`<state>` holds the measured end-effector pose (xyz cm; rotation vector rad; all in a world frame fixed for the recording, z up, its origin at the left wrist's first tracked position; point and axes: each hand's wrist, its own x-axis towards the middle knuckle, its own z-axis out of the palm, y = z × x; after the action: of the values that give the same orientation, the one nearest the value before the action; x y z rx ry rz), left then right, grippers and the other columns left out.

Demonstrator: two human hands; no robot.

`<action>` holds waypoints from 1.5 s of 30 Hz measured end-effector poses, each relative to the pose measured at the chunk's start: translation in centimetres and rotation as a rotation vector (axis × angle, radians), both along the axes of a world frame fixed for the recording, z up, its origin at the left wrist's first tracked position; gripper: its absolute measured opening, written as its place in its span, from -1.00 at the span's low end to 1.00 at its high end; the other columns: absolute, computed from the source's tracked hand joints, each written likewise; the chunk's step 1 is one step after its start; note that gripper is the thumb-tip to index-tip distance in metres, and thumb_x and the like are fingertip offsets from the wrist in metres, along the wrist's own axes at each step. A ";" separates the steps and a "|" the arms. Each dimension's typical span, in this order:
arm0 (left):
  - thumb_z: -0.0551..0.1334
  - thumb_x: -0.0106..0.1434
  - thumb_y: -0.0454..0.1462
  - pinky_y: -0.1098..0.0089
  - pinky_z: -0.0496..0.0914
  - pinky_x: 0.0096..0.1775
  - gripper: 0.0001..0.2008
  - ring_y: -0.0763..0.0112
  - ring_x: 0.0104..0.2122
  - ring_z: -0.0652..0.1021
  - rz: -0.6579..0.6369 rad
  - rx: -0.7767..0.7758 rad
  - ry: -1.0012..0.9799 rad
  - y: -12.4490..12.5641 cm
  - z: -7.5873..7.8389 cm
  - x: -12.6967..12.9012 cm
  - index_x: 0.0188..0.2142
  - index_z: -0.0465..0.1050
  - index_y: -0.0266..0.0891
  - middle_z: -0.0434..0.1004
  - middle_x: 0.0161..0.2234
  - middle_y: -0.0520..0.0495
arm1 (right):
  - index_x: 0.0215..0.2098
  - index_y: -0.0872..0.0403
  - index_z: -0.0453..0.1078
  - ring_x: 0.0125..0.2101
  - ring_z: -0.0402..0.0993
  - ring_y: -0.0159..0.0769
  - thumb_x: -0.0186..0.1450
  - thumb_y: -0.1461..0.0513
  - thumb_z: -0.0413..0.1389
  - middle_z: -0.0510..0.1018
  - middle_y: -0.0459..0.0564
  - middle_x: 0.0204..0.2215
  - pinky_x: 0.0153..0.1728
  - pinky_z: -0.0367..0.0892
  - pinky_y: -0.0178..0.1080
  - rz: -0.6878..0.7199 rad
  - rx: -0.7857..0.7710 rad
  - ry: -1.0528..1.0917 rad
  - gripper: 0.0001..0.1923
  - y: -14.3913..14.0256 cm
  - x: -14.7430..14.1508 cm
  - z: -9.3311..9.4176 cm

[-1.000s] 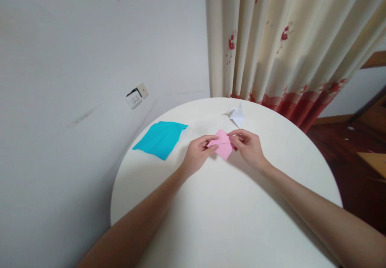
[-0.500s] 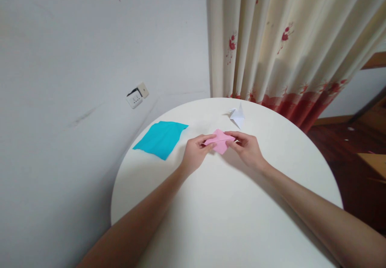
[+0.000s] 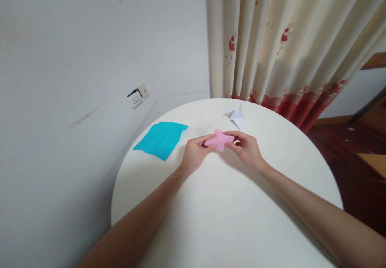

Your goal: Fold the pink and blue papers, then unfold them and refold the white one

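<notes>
A folded pink paper [image 3: 219, 139] is held just above the round white table [image 3: 229, 203], near its far middle. My left hand [image 3: 194, 155] pinches its left corner with thumb and fingers. On the other side, my right hand [image 3: 245, 148] grips the right corner. The paper is creased along a horizontal line and partly collapsed between both hands.
A stack of turquoise paper sheets [image 3: 161, 139] lies flat at the table's far left. A small white folded paper figure [image 3: 237, 115] sits at the far edge. Behind stand a grey wall with a socket [image 3: 137, 96] and a floral curtain [image 3: 286, 42]. Wooden floor lies to the right.
The pink paper was lifted off the table and pushed together along its crease, going from a flat diamond to a narrower, folded shape. Both hands stayed on its corners.
</notes>
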<state>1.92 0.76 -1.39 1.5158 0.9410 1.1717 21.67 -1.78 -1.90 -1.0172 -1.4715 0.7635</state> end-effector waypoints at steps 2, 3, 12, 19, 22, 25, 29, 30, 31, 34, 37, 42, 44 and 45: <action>0.46 -0.01 -0.33 0.29 0.48 -0.10 -0.50 0.24 -0.17 0.59 -0.001 -0.046 -0.074 -0.1 0.2 0.1 -0.02 0.56 -0.32 0.62 -0.06 -0.21 | -0.07 0.05 0.53 -0.33 0.45 -0.29 0.20 0.20 0.25 0.61 0.03 -0.15 -0.35 0.38 -0.26 -0.027 0.005 -0.027 -0.68 0.0 0.1 -0.1; 0.47 -0.02 -0.33 0.30 0.48 -0.11 -0.50 0.24 -0.18 0.60 0.000 -0.060 -0.102 -0.1 0.3 0.2 -0.03 0.57 -0.32 0.63 -0.08 -0.20 | -0.07 0.06 0.53 -0.34 0.45 -0.29 0.20 0.20 0.26 0.62 0.03 -0.16 -0.36 0.38 -0.26 -0.040 0.007 -0.037 -0.68 0.1 0.1 -0.1; 0.47 -0.01 -0.28 0.36 0.48 -0.20 -0.52 0.29 -0.24 0.61 0.072 -0.047 -0.130 -0.2 0.3 0.2 -0.06 0.56 -0.33 0.65 -0.18 -0.19 | -0.15 0.09 0.55 -0.35 0.46 -0.27 0.20 0.16 0.25 0.63 0.04 -0.23 -0.37 0.37 -0.25 -0.073 -0.025 -0.035 -0.73 0.3 0.2 -0.2; 0.48 -0.03 -0.22 0.36 0.46 -0.20 -0.55 0.31 -0.27 0.60 0.137 -0.016 -0.090 0.0 0.4 0.2 -0.12 0.59 -0.33 0.65 -0.23 -0.16 | -0.21 0.10 0.56 -0.36 0.46 -0.27 0.20 0.15 0.24 0.63 0.03 -0.29 -0.37 0.35 -0.26 -0.066 -0.036 -0.049 -0.77 0.2 0.2 -0.2; 0.46 0.00 -0.22 0.38 0.45 -0.23 -0.60 0.33 -0.30 0.59 0.143 0.002 -0.059 0.0 0.3 0.1 -0.15 0.60 -0.30 0.65 -0.27 -0.13 | -0.25 0.11 0.57 -0.37 0.46 -0.26 0.21 0.13 0.23 0.63 0.03 -0.32 -0.38 0.34 -0.25 -0.075 -0.044 -0.055 -0.77 0.1 0.2 -0.1; 0.44 0.04 -0.19 0.40 0.42 -0.30 -0.69 0.36 -0.37 0.57 0.158 0.035 0.021 0.1 0.4 -0.1 -0.22 0.62 -0.28 0.63 -0.34 -0.10 | -0.29 0.11 0.57 -0.41 0.45 -0.28 0.21 0.13 0.22 0.63 0.03 -0.36 -0.38 0.31 -0.26 -0.077 -0.058 -0.065 -0.78 0.0 0.2 0.0; 0.42 0.07 -0.15 0.42 0.37 -0.33 -0.76 0.37 -0.37 0.53 0.156 0.093 0.093 0.1 0.6 -0.3 -0.33 0.62 -0.27 0.59 -0.38 -0.08 | -0.35 0.12 0.56 -0.46 0.40 -0.31 0.19 0.11 0.23 0.60 0.00 -0.43 -0.42 0.25 -0.28 -0.063 -0.088 -0.029 -0.78 0.0 0.3 0.0; 0.42 0.07 -0.14 0.42 0.36 -0.32 -0.76 0.37 -0.37 0.52 0.144 0.089 0.095 0.0 0.6 -0.3 -0.35 0.61 -0.27 0.58 -0.38 -0.07 | -0.37 0.12 0.55 -0.47 0.37 -0.33 0.19 0.10 0.24 0.58 -0.02 -0.46 -0.44 0.23 -0.28 -0.061 -0.095 -0.008 -0.77 0.0 0.3 0.0; 0.42 0.07 -0.14 0.43 0.34 -0.32 -0.76 0.38 -0.37 0.52 0.120 0.070 0.092 0.0 0.7 -0.3 -0.36 0.60 -0.28 0.58 -0.39 -0.07 | -0.39 0.12 0.54 -0.49 0.34 -0.35 0.18 0.09 0.24 0.55 -0.05 -0.50 -0.46 0.20 -0.29 -0.059 -0.103 0.017 -0.76 0.1 0.3 0.1; 0.39 0.11 -0.12 0.43 0.32 -0.32 -0.74 0.40 -0.38 0.50 -0.055 -0.049 0.090 -0.3 0.9 -0.1 -0.36 0.56 -0.30 0.57 -0.40 -0.08 | -0.47 0.13 0.49 -0.58 0.21 -0.43 0.16 0.06 0.25 0.42 -0.13 -0.62 -0.54 0.09 -0.32 -0.036 -0.150 0.107 -0.72 0.2 0.4 0.3; 0.33 0.19 -0.08 0.43 0.31 -0.32 -0.69 0.40 -0.38 0.52 -0.260 -0.157 0.123 -0.8 1.1 0.0 -0.28 0.57 -0.31 0.60 -0.38 -0.13 | -0.56 0.11 0.40 -0.62 0.12 -0.46 0.11 0.03 0.29 0.33 -0.18 -0.68 -0.58 0.01 -0.33 0.020 -0.229 0.183 -0.66 0.0 0.3 0.7; 0.29 0.23 -0.04 0.44 0.28 -0.42 -0.64 0.41 -0.48 0.51 -0.378 -0.217 0.247 -1.4 1.1 -0.1 -0.26 0.60 -0.33 0.60 -0.46 -0.16 | -0.62 0.09 0.31 -0.65 0.06 -0.48 0.09 -0.06 0.29 0.27 -0.20 -0.72 -0.60 -0.06 -0.32 0.112 -0.324 0.175 -0.56 -0.3 -0.3 0.4; 0.29 0.22 -0.03 0.44 0.27 -0.43 -0.63 0.43 -0.51 0.48 -0.400 -0.219 0.252 -1.5 1.2 -0.2 -0.29 0.60 -0.33 0.59 -0.48 -0.15 | -0.66 0.07 0.25 -0.66 0.03 -0.48 0.14 -0.12 0.23 0.22 -0.21 -0.73 -0.60 -0.07 -0.31 0.103 -0.318 0.177 -0.49 -0.3 -0.4 -0.1; 0.29 0.22 -0.02 0.44 0.26 -0.43 -0.63 0.44 -0.51 0.47 -0.414 -0.224 0.250 -1.6 1.2 -0.3 -0.30 0.60 -0.33 0.59 -0.48 -0.15 | -0.67 0.07 0.23 -0.66 0.02 -0.47 0.16 -0.13 0.20 0.20 -0.21 -0.73 -0.60 -0.07 -0.31 0.100 -0.312 0.181 -0.47 -0.2 -0.5 -0.3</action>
<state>1.63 -0.79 -0.17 1.5978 0.8356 0.5730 21.22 -1.97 -2.21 -1.0798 -1.2780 1.1532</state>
